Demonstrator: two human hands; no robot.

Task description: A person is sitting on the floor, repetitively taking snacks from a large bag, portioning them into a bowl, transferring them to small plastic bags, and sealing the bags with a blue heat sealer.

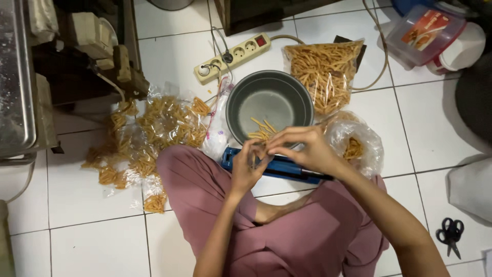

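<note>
Both hands met just above the near rim of the grey metal pot (270, 102). The left hand (247, 169) and the right hand (302, 149) had their fingertips pinched together on something small and clear, probably the mouth of a small plastic bag; the thing itself was too thin to make out, so I could not tell for certain what they held. Just beyond the pinch, a few fried snack sticks (261, 131) lay in the bottom of the pot. Right under the fingers sat the blue bag sealer (277, 166), across the lap. To the left of the grip lay a heap of filled snack packets (154, 133); beyond it to the right, a large open bag of sticks (325, 72) and a loose clear bag (359, 146). To do this well, I judged the fingers should keep the film flat and even, edges matched, with no crumbs caught in the fold
</note>
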